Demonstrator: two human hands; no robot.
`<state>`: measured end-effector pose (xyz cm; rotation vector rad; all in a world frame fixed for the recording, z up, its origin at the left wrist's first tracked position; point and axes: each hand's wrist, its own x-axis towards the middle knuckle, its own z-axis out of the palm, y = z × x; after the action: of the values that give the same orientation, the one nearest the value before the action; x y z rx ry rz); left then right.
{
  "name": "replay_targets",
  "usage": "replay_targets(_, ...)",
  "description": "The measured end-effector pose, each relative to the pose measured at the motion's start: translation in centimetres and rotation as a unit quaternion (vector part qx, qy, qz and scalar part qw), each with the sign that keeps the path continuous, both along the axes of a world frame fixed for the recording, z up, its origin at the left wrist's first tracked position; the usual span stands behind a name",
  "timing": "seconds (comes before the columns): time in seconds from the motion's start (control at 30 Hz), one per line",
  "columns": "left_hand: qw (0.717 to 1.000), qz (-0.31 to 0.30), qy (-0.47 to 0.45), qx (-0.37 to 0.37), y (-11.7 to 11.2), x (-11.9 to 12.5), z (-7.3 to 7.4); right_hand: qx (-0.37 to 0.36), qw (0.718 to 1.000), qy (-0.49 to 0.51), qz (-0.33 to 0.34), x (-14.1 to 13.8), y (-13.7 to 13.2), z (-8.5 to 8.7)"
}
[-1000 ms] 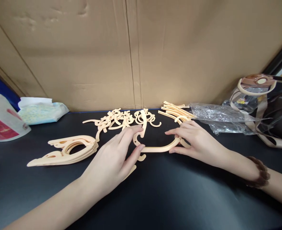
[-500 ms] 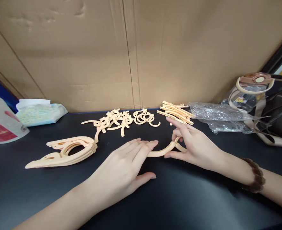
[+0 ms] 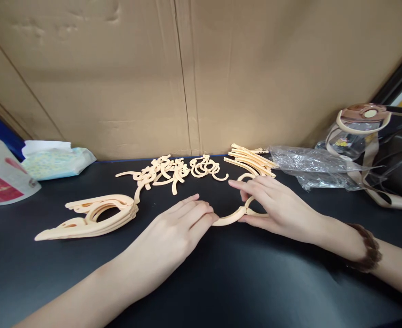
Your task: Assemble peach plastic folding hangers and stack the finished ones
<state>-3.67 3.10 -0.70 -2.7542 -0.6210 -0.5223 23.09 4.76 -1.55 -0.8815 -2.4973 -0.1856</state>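
Between my hands lies a beige plastic folding hanger (image 3: 230,220), low over the black tabletop, with its curved arms meeting at a joint and a hook curving up behind. My left hand (image 3: 182,228) closes over the left arm, its thumb hidden beneath the palm. My right hand (image 3: 276,205) grips near the joint, thumb on the near side and fingers bent over the far side; they cover much of the right arm. To the left, several similar hangers (image 3: 98,231) lie folded in a stack.
Loose beige hooks and short curved pieces (image 3: 163,173) lie at the back, beside a pile of long arms (image 3: 251,159). Clear plastic bags (image 3: 306,161) and a strapped bottle (image 3: 354,132) are at right. A tissue pack (image 3: 55,161) and a white-and-red container (image 3: 2,177) stand left. Cardboard (image 3: 135,82) rises behind.
My left fingers and thumb have drawn in around the hanger's left arm. My right index finger has come down from its raised position, and the hanger's hook now shows behind it.
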Motion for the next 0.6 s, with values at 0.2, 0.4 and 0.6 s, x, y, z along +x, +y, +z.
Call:
replay_targets(0.2, 1.000, 0.011, 0.005, -0.003, 0.2, -0.2, 0.3, 0.057, 0.998, 0.009, -0.012, 0.2, 0.0, 0.4)
replay_targets(0.4, 0.998, 0.008, 0.008, 0.064, -0.1, -0.2, 1.4, 0.093, 0.990, 0.068, -0.085, 0.4, 0.0, 0.4)
replay_targets(0.6, 0.995, 0.011, -0.008, 0.100, -0.3, -0.1, 1.4, 0.089, 0.996, 0.004, 0.007, 0.1, -0.4, 0.5)
